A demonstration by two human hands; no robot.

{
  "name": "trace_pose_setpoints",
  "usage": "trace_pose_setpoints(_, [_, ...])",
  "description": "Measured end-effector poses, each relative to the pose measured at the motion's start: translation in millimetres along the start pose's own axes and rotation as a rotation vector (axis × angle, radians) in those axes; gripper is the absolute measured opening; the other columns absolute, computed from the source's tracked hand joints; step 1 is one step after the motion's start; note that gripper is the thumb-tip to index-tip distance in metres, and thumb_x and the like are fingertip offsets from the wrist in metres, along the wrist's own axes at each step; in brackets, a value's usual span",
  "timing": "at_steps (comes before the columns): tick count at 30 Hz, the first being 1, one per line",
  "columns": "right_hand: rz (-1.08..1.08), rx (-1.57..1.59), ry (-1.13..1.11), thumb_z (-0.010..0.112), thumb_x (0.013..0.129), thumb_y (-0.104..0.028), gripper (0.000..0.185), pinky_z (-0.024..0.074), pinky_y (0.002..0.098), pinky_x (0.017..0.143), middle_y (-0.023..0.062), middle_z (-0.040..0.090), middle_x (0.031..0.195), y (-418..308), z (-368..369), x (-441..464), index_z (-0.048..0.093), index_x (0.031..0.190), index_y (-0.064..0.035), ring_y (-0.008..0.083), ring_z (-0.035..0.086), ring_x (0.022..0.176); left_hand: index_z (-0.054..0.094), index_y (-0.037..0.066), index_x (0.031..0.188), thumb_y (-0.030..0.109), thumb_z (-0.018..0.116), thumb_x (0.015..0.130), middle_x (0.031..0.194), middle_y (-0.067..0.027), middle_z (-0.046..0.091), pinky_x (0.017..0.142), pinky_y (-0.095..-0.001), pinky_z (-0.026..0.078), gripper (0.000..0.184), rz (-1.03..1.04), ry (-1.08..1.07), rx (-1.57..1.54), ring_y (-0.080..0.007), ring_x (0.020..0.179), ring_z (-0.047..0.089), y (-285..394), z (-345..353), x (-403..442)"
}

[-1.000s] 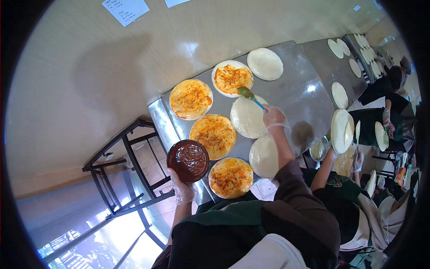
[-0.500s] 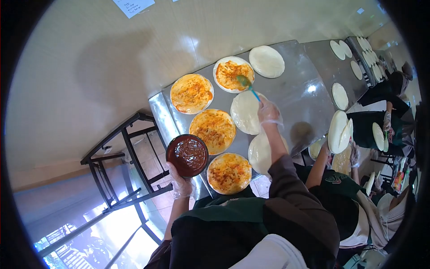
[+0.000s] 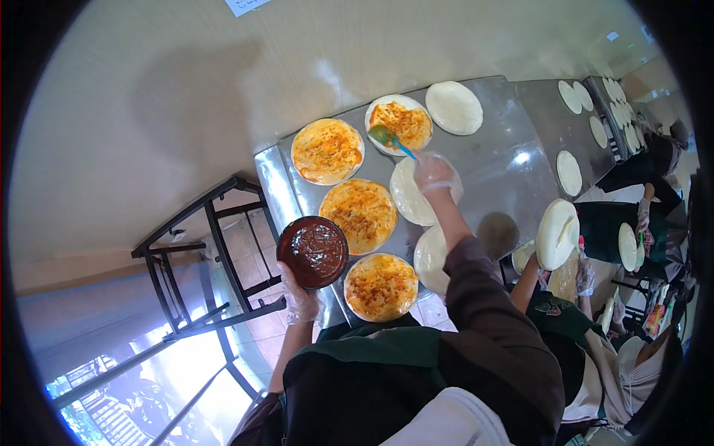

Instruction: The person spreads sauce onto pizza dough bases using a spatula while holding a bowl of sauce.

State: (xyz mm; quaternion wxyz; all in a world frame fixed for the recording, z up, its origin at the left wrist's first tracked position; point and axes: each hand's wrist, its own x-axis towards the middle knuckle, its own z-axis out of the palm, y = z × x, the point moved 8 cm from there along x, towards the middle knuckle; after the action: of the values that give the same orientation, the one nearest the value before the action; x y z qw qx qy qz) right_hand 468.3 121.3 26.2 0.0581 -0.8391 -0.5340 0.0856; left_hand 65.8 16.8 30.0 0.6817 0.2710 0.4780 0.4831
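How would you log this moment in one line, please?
left hand: holds sauce bowl; right hand: holds spoon at partly sauced dough round; nearby: plain dough rounds

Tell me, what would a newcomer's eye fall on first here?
Probably the four orange-sauced dough rounds on the left part of the steel table, bright beside the plain pale rounds to their right. Next comes the dark bowl of red-brown sauce, held in the gloved left hand at the table's left end. The gloved right hand holds a blue-handled utensil at one sauced round's left edge.
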Motion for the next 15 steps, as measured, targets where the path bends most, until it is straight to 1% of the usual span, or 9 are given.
trace_pose_setpoints(1, [-0.004, -0.039, -0.033, 0.054, 0.094, -0.024, 0.032, 0.0526, 0.0486, 0.074, 0.012, 0.071, 0.094, 3.9, -0.1, -7.0, 0.067, 0.123, -0.028, 0.0336, 0.068, 0.088, 0.032, 0.011, 0.15, 0.066, 0.033, 0.098, 0.146, -0.0087, 0.045, 0.112, -0.043, 0.04, 0.075, 0.034, -0.006, 0.051, -0.0236, 0.133, 0.047, 4.3, -0.5, 1.3])
trace_pose_setpoints(4, [-0.012, -0.003, 0.061, 0.054, 0.094, -0.023, 0.031, 0.0524, 0.0489, 0.072, 0.0126, 0.07, 0.092, 34.2, -8.7, -28.9, 0.067, 0.121, -0.0283, 0.0341, 0.068, 0.086, 0.031, 0.01, 0.15, 0.066, 0.032, 0.099, 0.147, -0.0094, 0.044, 0.112, -0.0422, 0.04, 0.076, 0.011, 0.0, -0.065, -0.0237, 0.134, 0.046, 10.9, 7.2, -2.1])
trace_pose_setpoints(7, [-0.017, 0.053, 0.09, 0.054, 0.095, -0.026, 0.028, 0.0519, 0.0494, 0.069, 0.0133, 0.07, 0.091, 23.4, -14.7, -3.8, 0.07, 0.117, -0.0314, 0.0355, 0.067, 0.08, 0.031, 0.011, 0.15, 0.066, 0.034, 0.098, 0.147, -0.0095, 0.044, 0.111, -0.0428, 0.04, 0.076, -0.022, 0.016, -0.099, -0.0246, 0.134, 0.046, 5.4, 3.8, -3.5])
trace_pose_setpoints(10, [-0.14, -0.014, 0.201, 0.053, 0.095, -0.026, 0.029, 0.0519, 0.0497, 0.069, 0.0146, 0.069, 0.09, -0.7, -3.6, 41.8, 0.07, 0.118, -0.0301, 0.0356, 0.067, 0.08, 0.032, 0.011, 0.15, 0.066, 0.036, 0.098, 0.147, -0.0094, 0.044, 0.112, -0.0433, 0.04, 0.076, -0.018, 0.012, -0.094, -0.0249, 0.134, 0.046, 4.2, 4.0, 2.9])
trace_pose_setpoints(13, [-0.04, -0.05, 0.107, 0.047, 0.098, -0.027, 0.028, 0.0531, 0.0486, 0.076, 0.0146, 0.071, 0.095, -2.5, 5.3, 85.1, 0.07, 0.112, -0.0182, 0.033, 0.069, 0.088, 0.032, 0.011, 0.15, 0.066, 0.036, 0.098, 0.147, -0.0095, 0.045, 0.112, -0.0436, 0.04, 0.075, -0.002, 0.018, -0.093, -0.0248, 0.134, 0.046, 9.1, 12.8, 3.4])
trace_pose_setpoints(15, [0.037, -0.072, 0.134, 0.047, 0.097, -0.028, 0.028, 0.0539, 0.0475, 0.077, 0.0143, 0.071, 0.095, 5.8, -3.8, 91.0, 0.071, 0.107, -0.0155, 0.032, 0.07, 0.089, 0.032, 0.011, 0.15, 0.065, 0.036, 0.098, 0.147, -0.0097, 0.045, 0.113, -0.0437, 0.039, 0.075, -0.007, 0.022, -0.117, -0.0247, 0.134, 0.046, 5.5, 11.1, 2.9])
